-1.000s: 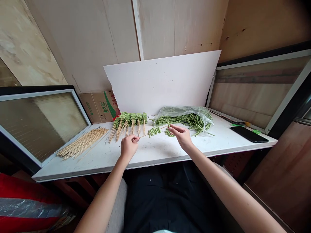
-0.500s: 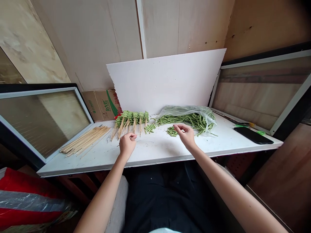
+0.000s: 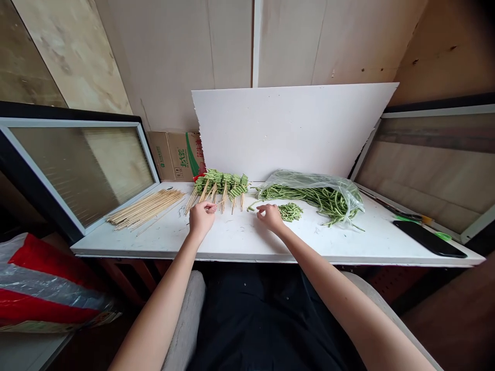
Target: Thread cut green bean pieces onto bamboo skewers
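Note:
My left hand (image 3: pixel 201 217) is pinched on the bare end of a bamboo skewer (image 3: pixel 215 205). The skewer lies against the row of finished green-bean skewers (image 3: pixel 224 184) on the white table (image 3: pixel 240 242). My right hand (image 3: pixel 271 216) rests with curled fingers on the table. It is just left of a small pile of cut bean pieces (image 3: pixel 291 211). Whether it holds a piece is hidden. A clear plastic bag of long green beans (image 3: pixel 320 193) lies behind the pile.
A heap of bare bamboo skewers (image 3: pixel 147 207) lies at the table's left. A black phone (image 3: pixel 429 238) and a green item (image 3: pixel 443 236) lie at the right. A cardboard box (image 3: pixel 176 155) and a white board (image 3: pixel 286 129) stand behind. Framed glass panels lean at both sides.
The loaded skewer has moved from in front of me back to the finished row. My right hand has left the skewer's tip and come down left of the cut pieces. The camera has turned left.

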{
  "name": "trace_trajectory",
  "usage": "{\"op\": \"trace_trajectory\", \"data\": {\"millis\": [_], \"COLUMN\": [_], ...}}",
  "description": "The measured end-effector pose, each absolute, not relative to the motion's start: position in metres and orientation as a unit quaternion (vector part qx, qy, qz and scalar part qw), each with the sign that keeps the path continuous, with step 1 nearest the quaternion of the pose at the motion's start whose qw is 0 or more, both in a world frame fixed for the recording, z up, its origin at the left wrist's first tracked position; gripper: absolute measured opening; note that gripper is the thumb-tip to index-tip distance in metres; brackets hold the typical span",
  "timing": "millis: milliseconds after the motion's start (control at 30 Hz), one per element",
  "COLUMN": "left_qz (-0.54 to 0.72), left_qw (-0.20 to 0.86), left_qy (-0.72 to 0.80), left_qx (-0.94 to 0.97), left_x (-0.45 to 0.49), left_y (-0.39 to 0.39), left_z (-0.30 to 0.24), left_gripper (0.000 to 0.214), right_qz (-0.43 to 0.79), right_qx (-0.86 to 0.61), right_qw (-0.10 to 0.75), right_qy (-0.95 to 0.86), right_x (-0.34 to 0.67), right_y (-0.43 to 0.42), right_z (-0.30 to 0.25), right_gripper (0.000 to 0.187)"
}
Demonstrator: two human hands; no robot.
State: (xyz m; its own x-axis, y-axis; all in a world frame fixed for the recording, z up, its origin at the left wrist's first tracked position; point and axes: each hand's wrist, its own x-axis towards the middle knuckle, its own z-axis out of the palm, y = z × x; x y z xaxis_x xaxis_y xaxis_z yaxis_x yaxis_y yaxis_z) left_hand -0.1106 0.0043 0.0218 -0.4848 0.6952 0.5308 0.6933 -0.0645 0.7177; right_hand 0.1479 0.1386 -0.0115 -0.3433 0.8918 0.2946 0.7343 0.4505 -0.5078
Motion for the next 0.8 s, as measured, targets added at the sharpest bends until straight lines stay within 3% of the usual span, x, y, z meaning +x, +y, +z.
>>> {"op": "trace_trajectory", "data": {"millis": [300,467,567,633,800], "left_qz": [0.546,0.552,0.550,0.554,0.573], "left_qw": [0.023,0.027,0.034,0.042,0.064], "left_qy": [0.658,0.651,0.640,0.620,0.580], "left_qx": [0.517,0.521,0.535,0.554,0.575], "left_x": [-0.125,-0.124,-0.122,-0.119,-0.108], "left_y": [0.009,0.006,0.002,0.000,-0.005], "left_z": [0.021,0.028,0.034,0.038,0.044], "left_gripper": [0.011,0.010,0.011,0.011,0.014], "right_qz": [0.159,0.230,0.332,0.503,0.659], "right_qx": [-0.544,-0.509,-0.457,-0.365,-0.250], "right_qw": [0.249,0.293,0.341,0.411,0.457], "right_qy": [-0.785,-0.776,-0.752,-0.667,-0.542], "right_x": [0.104,0.108,0.125,0.145,0.204], "right_y": [0.179,0.169,0.146,0.125,0.076], "right_z": [-0.015,-0.004,0.006,0.013,0.033], "right_gripper": [0.016,0.025,0.043,0.049,0.040]}}
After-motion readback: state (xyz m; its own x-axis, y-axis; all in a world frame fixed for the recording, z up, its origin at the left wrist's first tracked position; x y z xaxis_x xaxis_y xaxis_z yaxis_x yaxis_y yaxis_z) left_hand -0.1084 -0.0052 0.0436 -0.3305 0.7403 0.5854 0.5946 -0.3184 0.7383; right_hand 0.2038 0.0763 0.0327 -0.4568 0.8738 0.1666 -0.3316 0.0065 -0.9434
